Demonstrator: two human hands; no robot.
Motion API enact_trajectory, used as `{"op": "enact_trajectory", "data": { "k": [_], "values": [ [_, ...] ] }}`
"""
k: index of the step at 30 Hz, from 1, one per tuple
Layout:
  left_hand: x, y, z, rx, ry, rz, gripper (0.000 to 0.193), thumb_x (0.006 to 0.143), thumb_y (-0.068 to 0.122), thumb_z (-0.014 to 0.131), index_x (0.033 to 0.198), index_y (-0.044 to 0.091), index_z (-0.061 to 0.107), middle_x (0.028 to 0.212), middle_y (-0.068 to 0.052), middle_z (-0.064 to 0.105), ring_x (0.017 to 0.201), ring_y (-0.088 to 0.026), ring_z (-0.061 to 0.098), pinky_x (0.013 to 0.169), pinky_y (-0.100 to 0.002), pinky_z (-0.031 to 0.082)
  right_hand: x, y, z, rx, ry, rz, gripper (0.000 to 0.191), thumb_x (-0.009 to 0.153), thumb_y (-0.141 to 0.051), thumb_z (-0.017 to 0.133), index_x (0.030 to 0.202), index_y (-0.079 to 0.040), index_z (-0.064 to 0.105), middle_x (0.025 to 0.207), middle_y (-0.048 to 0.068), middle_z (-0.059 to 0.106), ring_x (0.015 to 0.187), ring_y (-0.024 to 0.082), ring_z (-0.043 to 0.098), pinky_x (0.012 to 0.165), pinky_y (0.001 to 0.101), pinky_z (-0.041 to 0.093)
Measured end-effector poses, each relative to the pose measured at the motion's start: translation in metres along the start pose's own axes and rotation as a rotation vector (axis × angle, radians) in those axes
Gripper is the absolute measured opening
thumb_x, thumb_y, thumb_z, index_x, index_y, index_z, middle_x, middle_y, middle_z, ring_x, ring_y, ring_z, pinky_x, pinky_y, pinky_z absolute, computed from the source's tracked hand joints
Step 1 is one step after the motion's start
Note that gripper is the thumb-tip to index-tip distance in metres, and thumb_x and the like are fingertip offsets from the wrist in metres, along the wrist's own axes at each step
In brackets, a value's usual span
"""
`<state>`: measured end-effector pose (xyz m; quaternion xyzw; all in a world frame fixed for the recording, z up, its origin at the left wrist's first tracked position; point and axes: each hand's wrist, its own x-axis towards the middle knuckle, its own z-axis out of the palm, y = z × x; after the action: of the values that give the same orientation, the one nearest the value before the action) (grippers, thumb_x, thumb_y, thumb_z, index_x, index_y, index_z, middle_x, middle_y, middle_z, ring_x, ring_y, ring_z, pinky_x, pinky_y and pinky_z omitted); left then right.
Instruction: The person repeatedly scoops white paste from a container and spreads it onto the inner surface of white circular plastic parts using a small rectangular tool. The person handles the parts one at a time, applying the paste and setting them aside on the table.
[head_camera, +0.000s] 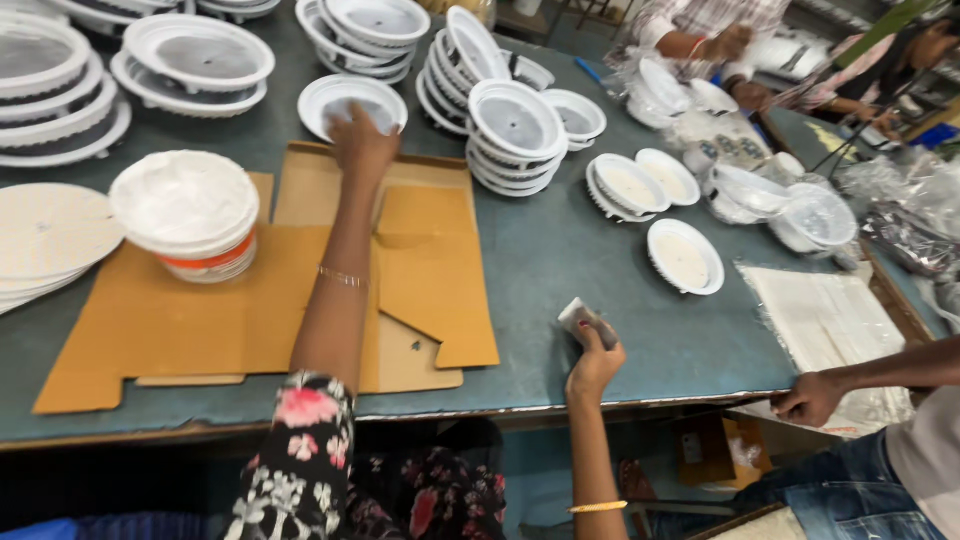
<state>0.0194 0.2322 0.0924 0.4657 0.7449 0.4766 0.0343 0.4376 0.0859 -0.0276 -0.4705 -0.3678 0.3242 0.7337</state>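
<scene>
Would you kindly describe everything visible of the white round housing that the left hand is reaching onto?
The housing is a shallow white ring, seemingly plastic, with a wide flat rim around a greyish sunken centre. It lies flat and alone on the grey-green table, just beyond the far edge of the flattened cardboard. The left hand rests on its near side, fingers covering part of the rim and centre. Stacks of similar housings stand behind it, apart from it.

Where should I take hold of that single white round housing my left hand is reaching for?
Likely by its near rim. The white round housing lies flat and open side up beyond the cardboard sheet, so the left hand can come over the near edge, thumb outside, fingers inside.
</scene>
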Motion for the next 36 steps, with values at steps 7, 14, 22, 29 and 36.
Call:
{"op": "enact_trajectory", "data": {
  "k": [7, 14, 22, 29, 36],
  "values": [
    [0.017, -0.034, -0.013, -0.048, 0.087, -0.429, 0.081, 0.086, 0.044, 0.077, 0.140, -0.005, 0.043, 0.131, -0.022, 0.065, 0.140, -0.041, 0.042, 0.120, -0.061, 0.015, -0.004, -0.006, 0.002, -0.022, -0.022, -0.018, 0.020, 0.085, 0.006, 0.066, 0.105, 0.007, 0.070, 0.103, 0.010, 0.071, 0.097, 0.018, 0.066, 0.092, 0.0291, 0.050],
    [0.037, -0.003, -0.036, -0.016, 0.045, -0.708, 0.044, 0.082, 0.029, 0.072, 0.116, 0.002, 0.064, 0.121, -0.016, 0.069, 0.125, -0.036, 0.053, 0.110, -0.060, 0.023, -0.009, -0.016, 0.008, -0.057, -0.012, -0.004, 0.019, 0.085, 0.005, 0.069, 0.104, 0.007, 0.069, 0.099, 0.010, 0.071, 0.093, 0.017, 0.066, 0.089, 0.0288, 0.050],
    [0.029, 0.036, -0.014, -0.215, 0.152, -0.536, 0.033, 0.087, 0.029, 0.067, 0.108, 0.004, 0.067, 0.114, -0.019, 0.071, 0.112, -0.039, 0.065, 0.108, -0.067, 0.027, -0.012, -0.026, 0.014, -0.042, -0.010, -0.002, 0.023, 0.083, 0.004, 0.070, 0.106, 0.006, 0.068, 0.102, 0.010, 0.072, 0.097, 0.018, 0.067, 0.092, 0.0292, 0.051],
    [0.015, 0.041, -0.030, -0.263, 0.128, -0.261, 0.043, 0.087, 0.042, 0.072, 0.099, 0.001, 0.070, 0.103, -0.025, 0.071, 0.099, -0.045, 0.068, 0.086, -0.051, 0.054, -0.012, -0.029, 0.017, -0.023, -0.033, -0.035, 0.026, 0.083, 0.004, 0.069, 0.108, 0.009, 0.069, 0.106, 0.011, 0.072, 0.099, 0.019, 0.067, 0.093, 0.0302, 0.052],
    [-0.073, 0.005, -0.053, -0.928, -0.206, -0.081, 0.033, 0.091, 0.027, 0.071, 0.077, 0.003, 0.053, 0.067, -0.006, 0.058, 0.062, -0.018, 0.062, 0.054, -0.038, 0.054, -0.008, -0.030, 0.016, -0.019, -0.049, -0.059, 0.024, 0.083, 0.005, 0.070, 0.107, 0.007, 0.069, 0.104, 0.011, 0.070, 0.096, 0.021, 0.069, 0.091, 0.0310, 0.055]
  ]
}}
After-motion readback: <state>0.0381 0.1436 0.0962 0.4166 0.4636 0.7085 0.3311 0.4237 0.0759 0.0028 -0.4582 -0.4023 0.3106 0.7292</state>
